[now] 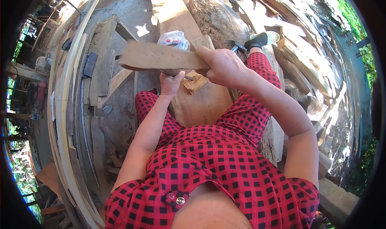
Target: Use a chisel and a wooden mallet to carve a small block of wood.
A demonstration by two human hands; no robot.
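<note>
My right hand (227,67) is closed round one end of a thick flat wooden bat (161,57), which stretches leftward above my left hand and is slightly blurred. Beneath it, my left hand (171,83) is wrapped round a chisel, its handle mostly hidden by the fingers and the bat. The chisel's metal blade (188,77) shows to the right of the fist, at a small wood block (196,84). That block rests on a wide plank (197,108) between my legs. Whether the bat touches the chisel's handle, I cannot tell.
Beyond the bat, a clear plastic bag (173,39) sits on the plank. A hammer (235,45) lies near my shod right foot (261,40). Long wood strips (64,84) run along the left, and scrap timber (305,64) is heaped on the right.
</note>
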